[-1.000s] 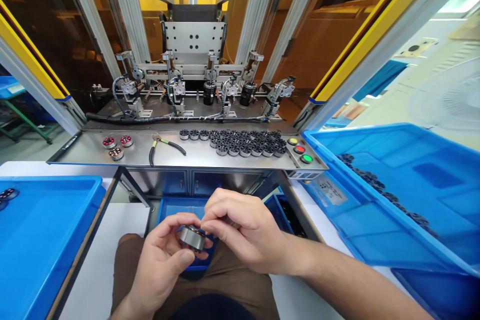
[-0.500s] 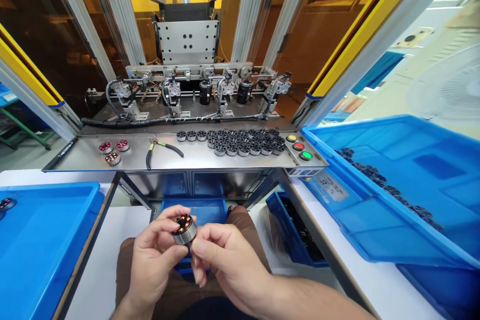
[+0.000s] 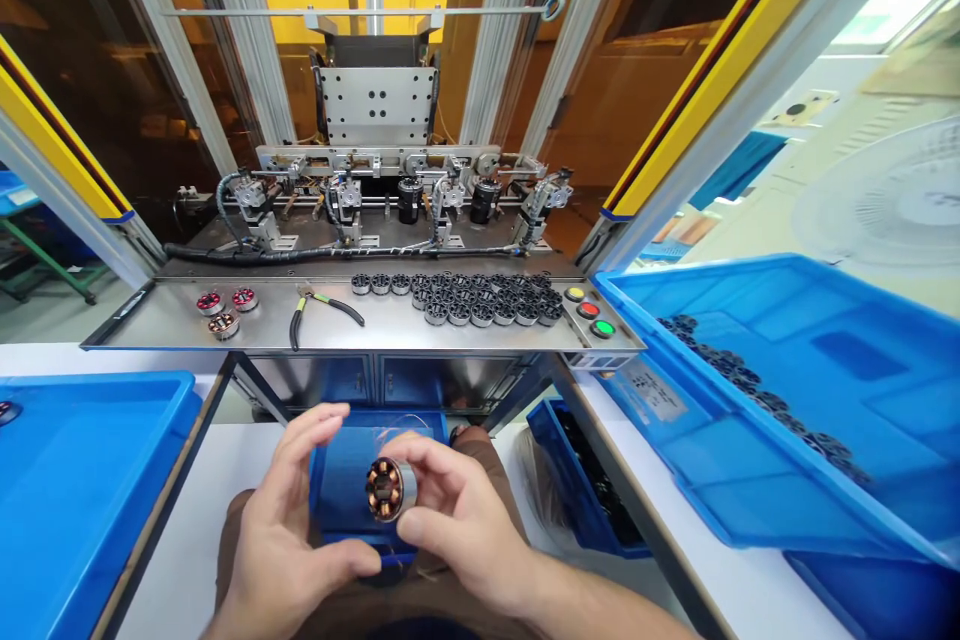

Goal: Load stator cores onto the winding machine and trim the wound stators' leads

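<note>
A motor stator point(image 3: 386, 490) with copper windings and a silver rim is pinched between the thumb and fingers of my right hand point(image 3: 469, 520). Its wound face is turned to the left. My left hand point(image 3: 289, 520) is beside it with thumb and fingers spread wide, not touching the stator. Below the hands, a blue bin point(image 3: 345, 480) stands between my knees, with thin wire strands at its far side. On the metal ledge point(image 3: 390, 335) ahead lie wire cutters point(image 3: 322, 308) with black and green handles, their handles apart.
Rows of dark stators point(image 3: 480, 298) fill the ledge's right half, beside coloured push buttons point(image 3: 589, 310). Several wound stators point(image 3: 223, 324) sit at its left. Blue bins flank me: one at left point(image 3: 90, 480), a large one at right point(image 3: 750, 360) holding dark stators. Machine fixtures point(image 3: 345, 200) stand behind.
My left hand has let go of the stator and opened. The right hand now holds it alone, tipped so its wound face turns leftward. The view has tilted up slightly.
</note>
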Motion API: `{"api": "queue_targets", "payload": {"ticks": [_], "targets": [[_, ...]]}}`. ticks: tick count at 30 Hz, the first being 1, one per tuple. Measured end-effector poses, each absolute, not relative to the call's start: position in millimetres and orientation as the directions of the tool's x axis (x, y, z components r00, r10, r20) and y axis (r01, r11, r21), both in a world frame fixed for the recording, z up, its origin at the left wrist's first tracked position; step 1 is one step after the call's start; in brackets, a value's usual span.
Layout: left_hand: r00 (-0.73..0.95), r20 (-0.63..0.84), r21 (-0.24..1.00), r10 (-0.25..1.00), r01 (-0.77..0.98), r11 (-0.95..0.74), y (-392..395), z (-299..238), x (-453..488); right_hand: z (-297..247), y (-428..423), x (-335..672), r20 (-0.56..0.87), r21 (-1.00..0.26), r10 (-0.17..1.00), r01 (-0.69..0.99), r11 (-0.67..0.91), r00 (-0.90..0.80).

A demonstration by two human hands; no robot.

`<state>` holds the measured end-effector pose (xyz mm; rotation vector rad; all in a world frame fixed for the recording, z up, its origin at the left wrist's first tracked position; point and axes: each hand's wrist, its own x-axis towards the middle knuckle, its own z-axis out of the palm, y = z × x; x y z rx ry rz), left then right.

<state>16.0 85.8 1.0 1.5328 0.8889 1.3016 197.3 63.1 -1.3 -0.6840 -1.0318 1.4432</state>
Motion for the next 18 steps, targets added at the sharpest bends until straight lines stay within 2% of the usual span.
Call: {"api": "queue_targets", "payload": {"ticks": [1,3,4,6,8,11,14,18], "targets": [[0.19,0.278,0.958,0.941,0.022,-0.288,83.7,0.5,15.1,-2.0,63.1,201.2,0.299,-0.918,0.952,-0.295,0.267,-0.07],[0.246,0.168,0.977,0.955,0.091,-0.195,79.0,1.0,15.8,-2.0,62.6,207.3,0.563,-0.825,0.826,0.038,0.563,-0.02],[0.272,0.132,0.982,0.953,0.092,-0.163,77.0,1.8,17.2,-1.5,62.0,209.0,0.643,-0.753,0.765,0.147,0.641,-0.036],[0.3,0.106,0.989,0.948,0.067,-0.131,74.3,4.3,20.9,-0.5,60.4,210.4,0.715,-0.658,0.694,0.254,0.709,-0.083],[0.312,0.121,0.987,0.942,0.062,-0.147,73.3,7.0,23.6,-0.1,58.6,211.4,0.723,-0.637,0.682,0.279,0.719,-0.109],[0.301,0.228,0.948,0.926,0.147,-0.281,73.2,9.3,23.6,0.8,56.4,217.6,0.648,-0.726,0.75,0.189,0.661,-0.134],[0.258,0.418,0.816,0.871,0.313,-0.485,73.1,8.5,21.5,5.9,55.2,228.0,0.561,-0.814,0.816,0.084,0.574,-0.138],[0.242,0.605,0.62,0.758,0.455,-0.64,72.6,8.0,23.2,19.1,55.9,230.1,0.614,-0.744,0.761,0.169,0.647,-0.209]]}}
